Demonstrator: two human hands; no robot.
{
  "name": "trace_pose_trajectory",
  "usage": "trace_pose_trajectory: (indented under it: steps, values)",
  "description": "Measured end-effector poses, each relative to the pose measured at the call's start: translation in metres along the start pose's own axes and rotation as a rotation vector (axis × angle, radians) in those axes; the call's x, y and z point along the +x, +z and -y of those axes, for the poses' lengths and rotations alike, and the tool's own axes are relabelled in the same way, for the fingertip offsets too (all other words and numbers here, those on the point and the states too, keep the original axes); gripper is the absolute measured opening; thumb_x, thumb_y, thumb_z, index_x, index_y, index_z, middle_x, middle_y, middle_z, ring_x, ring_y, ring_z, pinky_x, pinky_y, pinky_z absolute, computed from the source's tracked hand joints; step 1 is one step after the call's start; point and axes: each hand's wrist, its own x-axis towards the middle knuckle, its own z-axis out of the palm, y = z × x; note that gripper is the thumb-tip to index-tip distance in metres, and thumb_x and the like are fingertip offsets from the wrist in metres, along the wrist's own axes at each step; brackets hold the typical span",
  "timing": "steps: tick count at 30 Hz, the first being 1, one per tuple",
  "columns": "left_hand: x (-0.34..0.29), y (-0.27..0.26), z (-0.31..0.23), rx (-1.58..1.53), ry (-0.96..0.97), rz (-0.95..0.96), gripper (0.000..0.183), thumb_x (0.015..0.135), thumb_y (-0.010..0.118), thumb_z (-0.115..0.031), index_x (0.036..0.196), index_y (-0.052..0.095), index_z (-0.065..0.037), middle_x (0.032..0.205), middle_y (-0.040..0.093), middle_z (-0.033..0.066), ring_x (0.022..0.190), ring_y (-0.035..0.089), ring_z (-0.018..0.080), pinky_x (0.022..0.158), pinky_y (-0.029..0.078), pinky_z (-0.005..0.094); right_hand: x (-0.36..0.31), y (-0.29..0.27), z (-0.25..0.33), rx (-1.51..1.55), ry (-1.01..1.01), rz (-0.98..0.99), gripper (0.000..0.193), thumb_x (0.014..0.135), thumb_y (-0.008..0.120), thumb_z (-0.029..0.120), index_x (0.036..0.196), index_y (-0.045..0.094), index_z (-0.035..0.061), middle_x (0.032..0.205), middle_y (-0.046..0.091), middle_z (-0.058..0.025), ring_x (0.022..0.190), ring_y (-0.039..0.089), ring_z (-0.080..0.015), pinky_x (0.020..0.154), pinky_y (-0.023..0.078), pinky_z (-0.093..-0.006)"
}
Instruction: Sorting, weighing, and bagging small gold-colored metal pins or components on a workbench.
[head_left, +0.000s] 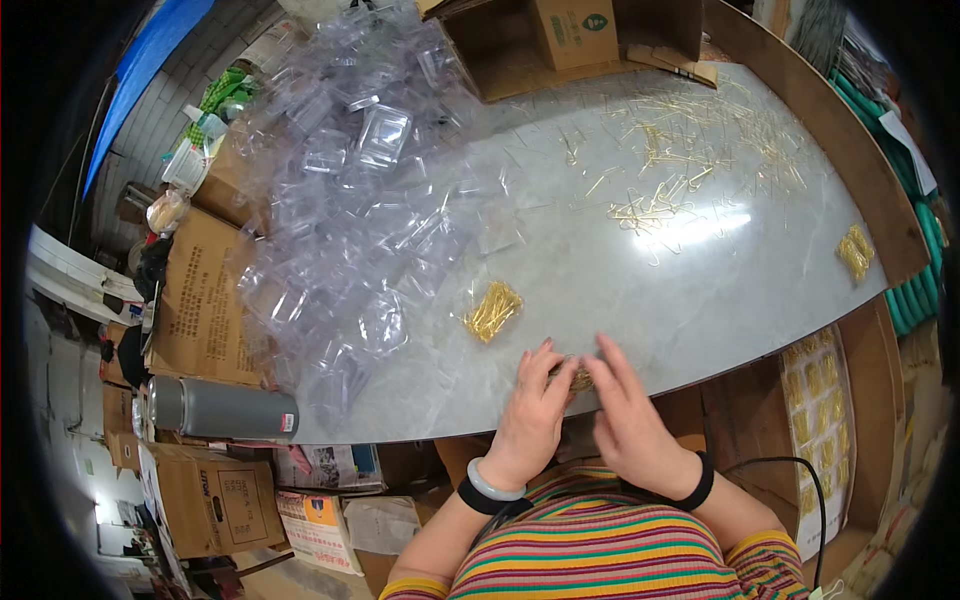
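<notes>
Near the front edge of the grey table (700, 300), both hands meet at a small bundle of gold wire hooks (581, 379), mostly hidden by fingers. My left hand (534, 408), with a pale bangle and black band at its wrist, is closed on the bundle's left side. From the right, my right hand (637, 428) comes in with its fingers stretched out and apart, close against the bundle. A finished-looking clump of gold hooks (493, 311) lies just beyond my left hand. Loose gold hooks (660, 208) are scattered at the far right.
Clear plastic boxes (385, 137) are heaped across the left side. A grey bottle (225, 407) lies at the front left. Another gold bundle (855, 252) sits by the right cardboard edge. An open cardboard box (500, 60) stands at the back; packed bundles (822, 400) are below right.
</notes>
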Motion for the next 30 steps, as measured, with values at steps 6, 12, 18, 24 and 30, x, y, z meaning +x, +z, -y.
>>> trace_pose_trajectory:
  steps: [6,12,18,24,30]
  values:
    - [-0.002,0.000,0.003,-0.088,-0.028,-0.044,0.044,0.085,0.062,0.010,0.128,0.051,0.004,0.129,0.051,0.0235,0.133,0.047,0.0469,0.116,0.037,0.0565,0.021,0.003,-0.005,0.030,-0.105,-0.011,0.076,0.084,0.059,-0.007,0.153,0.028,-0.0038,0.157,0.029,-0.0296,0.143,0.034,-0.0490,0.116,0.036,-0.0495]
    - [-0.005,0.000,0.006,-0.112,-0.047,-0.079,0.048,0.083,0.064,0.011,0.127,0.048,0.001,0.134,0.051,0.0248,0.135,0.046,0.0462,0.114,0.039,0.0530,0.026,0.008,-0.016,-0.336,-0.243,0.024,0.050,0.085,0.067,0.001,0.133,0.054,-0.0031,0.132,0.058,-0.0216,0.126,0.055,-0.0394,0.110,0.043,-0.0507]
    - [-0.007,-0.027,0.006,-0.225,-0.061,-0.020,0.057,0.081,0.077,-0.001,0.132,0.051,-0.001,0.135,0.052,0.0214,0.133,0.047,0.0432,0.110,0.043,0.0463,0.024,0.007,-0.022,-0.429,-0.283,-0.006,0.041,0.083,0.065,0.002,0.124,0.060,-0.0008,0.122,0.061,-0.0172,0.119,0.058,-0.0348,0.107,0.046,-0.0487]
    - [-0.013,-0.047,0.000,-0.010,-0.184,0.068,0.056,0.081,0.079,-0.006,0.132,0.055,0.000,0.128,0.054,0.0195,0.114,0.057,0.0417,0.093,0.051,0.0462,0.022,0.007,-0.018,-0.403,-0.294,-0.010,0.040,0.081,0.064,0.004,0.121,0.063,-0.0008,0.124,0.062,-0.0148,0.120,0.058,-0.0338,0.105,0.047,-0.0473]
    - [0.000,-0.047,0.005,-0.115,-0.210,0.153,0.054,0.082,0.077,-0.001,0.132,0.056,0.001,0.121,0.054,0.0187,0.099,0.062,0.0342,0.083,0.053,0.0404,0.024,0.008,-0.019,-0.415,-0.331,0.047,0.041,0.078,0.063,0.004,0.119,0.066,-0.0006,0.123,0.064,-0.0135,0.119,0.059,-0.0327,0.103,0.049,-0.0454]
